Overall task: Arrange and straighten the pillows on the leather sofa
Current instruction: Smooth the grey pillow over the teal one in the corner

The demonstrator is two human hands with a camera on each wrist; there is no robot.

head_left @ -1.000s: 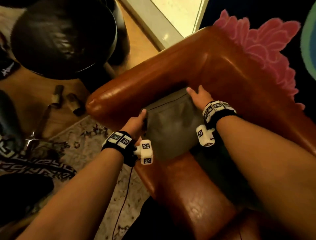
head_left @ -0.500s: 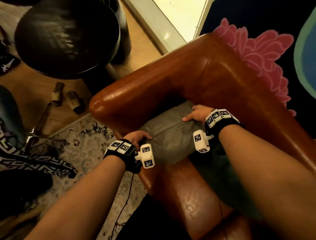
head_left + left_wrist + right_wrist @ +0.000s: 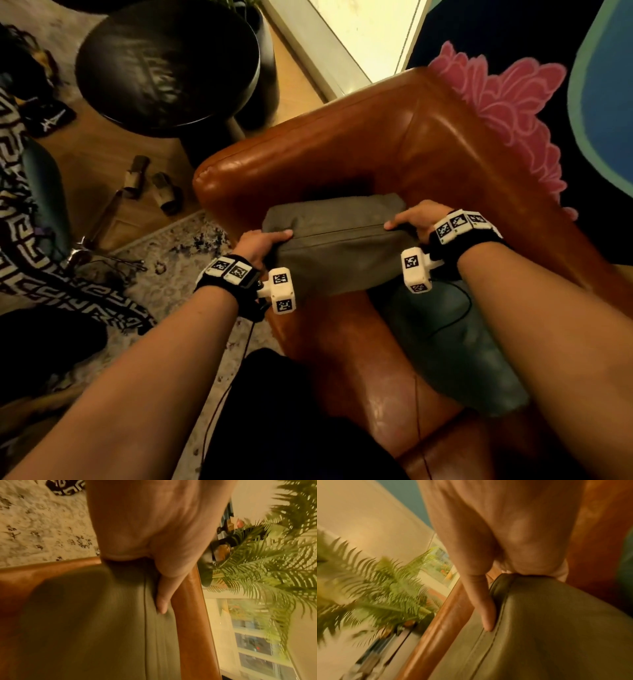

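Note:
A grey-green pillow (image 3: 337, 246) stands in the corner of the brown leather sofa (image 3: 342, 154), against the armrest. My left hand (image 3: 263, 241) grips its left end, thumb lying along the top seam. My right hand (image 3: 416, 221) grips its right end the same way. In the left wrist view the thumb (image 3: 163, 601) presses on the pillow (image 3: 102, 628) beside the seam. The right wrist view has the thumb (image 3: 485, 608) on the pillow's (image 3: 547, 628) top corner. A second, teal pillow (image 3: 445, 342) lies flat on the seat under my right forearm.
A round black side table (image 3: 164, 65) stands left of the armrest, with slippers (image 3: 150, 185) on the wood floor. A patterned rug (image 3: 171, 253) lies by the sofa front. A pink flower-shaped rug (image 3: 507, 113) lies behind the sofa. Palm fronds (image 3: 265, 561) rise beyond the armrest.
Both hands shifted from the pillow's upper part to its two ends, and the pillow now stands lower and squarer against the armrest. The camera view moved closer.

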